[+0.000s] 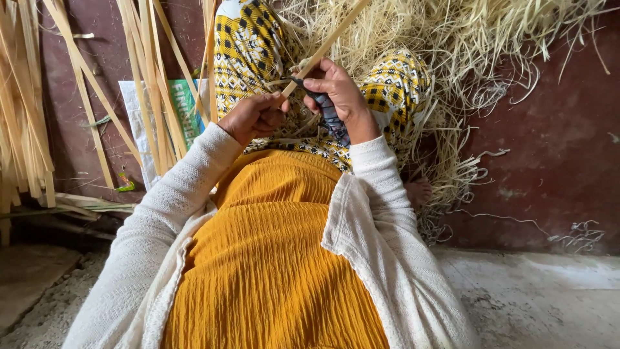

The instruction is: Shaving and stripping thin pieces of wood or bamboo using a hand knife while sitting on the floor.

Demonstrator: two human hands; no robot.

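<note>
A long pale bamboo strip (332,35) runs from my lap up past the top edge. Near its lower end my left hand (253,118) is closed around it. My right hand (340,95) grips a knife with a dark cloth-wrapped handle (329,115), its blade pressed against the strip just above my left hand. Both hands rest over my knees, which are covered by a yellow and black patterned cloth (248,45). I wear a mustard top and a cream knitted cardigan.
A heap of thin pale shavings (465,58) lies ahead and to the right on the dark red floor. Several cut bamboo strips (152,84) lean at the left over a white and green sack (184,113). A bare foot (418,192) shows beside my right arm.
</note>
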